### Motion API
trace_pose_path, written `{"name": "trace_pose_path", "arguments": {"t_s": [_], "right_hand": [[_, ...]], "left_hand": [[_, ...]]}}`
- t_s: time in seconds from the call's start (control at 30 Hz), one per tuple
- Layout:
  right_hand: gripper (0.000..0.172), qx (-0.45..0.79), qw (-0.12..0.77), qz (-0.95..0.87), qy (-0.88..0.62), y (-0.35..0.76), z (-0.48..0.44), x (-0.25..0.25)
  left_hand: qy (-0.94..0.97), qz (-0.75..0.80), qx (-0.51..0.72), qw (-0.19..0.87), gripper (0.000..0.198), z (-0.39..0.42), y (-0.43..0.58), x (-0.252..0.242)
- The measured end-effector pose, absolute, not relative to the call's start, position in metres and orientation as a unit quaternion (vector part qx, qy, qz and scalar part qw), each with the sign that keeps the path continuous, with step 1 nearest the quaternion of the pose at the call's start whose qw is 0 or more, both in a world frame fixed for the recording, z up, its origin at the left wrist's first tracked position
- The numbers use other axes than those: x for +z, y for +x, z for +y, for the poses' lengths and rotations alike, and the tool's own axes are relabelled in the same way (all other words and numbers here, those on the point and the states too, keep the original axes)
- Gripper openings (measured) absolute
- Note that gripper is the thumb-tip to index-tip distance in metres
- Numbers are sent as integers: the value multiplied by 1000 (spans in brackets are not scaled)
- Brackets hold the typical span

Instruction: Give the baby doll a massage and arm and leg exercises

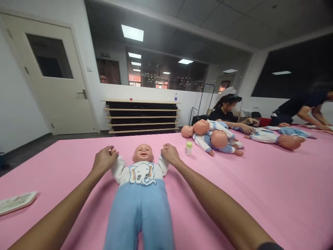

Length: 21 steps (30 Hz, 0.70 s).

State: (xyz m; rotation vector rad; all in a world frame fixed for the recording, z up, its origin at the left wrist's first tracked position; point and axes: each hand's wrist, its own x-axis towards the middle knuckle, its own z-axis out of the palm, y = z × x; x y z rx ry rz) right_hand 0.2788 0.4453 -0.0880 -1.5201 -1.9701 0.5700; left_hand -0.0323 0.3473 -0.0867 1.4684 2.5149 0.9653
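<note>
A baby doll (142, 194) lies on its back on the pink table, its head toward the far side. It wears blue trousers and a white top with an elephant on the chest. My left hand (104, 159) is closed around the doll's hand on the left of the picture. On the other side, my right hand (170, 153) grips the doll's other hand. Both doll arms are raised beside its head. A small white bottle with a green cap (188, 148) stands to the right of my right hand.
Several dolls (215, 137) lie heaped at the far right of the pink table (208, 201). Another doll (281, 139) is near a seated person (226, 111). A second person (304, 104) leans over the table. A flat packet (18, 202) lies at left.
</note>
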Motion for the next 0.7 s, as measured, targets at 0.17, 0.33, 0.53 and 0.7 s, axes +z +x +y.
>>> {"name": "trace_pose_path", "arguments": {"t_s": [0.17, 0.33, 0.53, 0.7], "right_hand": [[48, 214, 331, -757, -521, 319, 366, -71], [39, 218, 322, -748, -538, 344, 300, -94], [33, 222, 295, -732, -572, 352, 278, -140], [32, 209, 284, -734, -581, 358, 277, -159]], "left_hand": [[460, 821, 332, 67, 61, 257, -15, -73], [463, 831, 292, 98, 57, 192, 3, -105], [450, 847, 253, 130, 46, 165, 26, -142], [451, 857, 225, 108, 42, 160, 36, -148]]}}
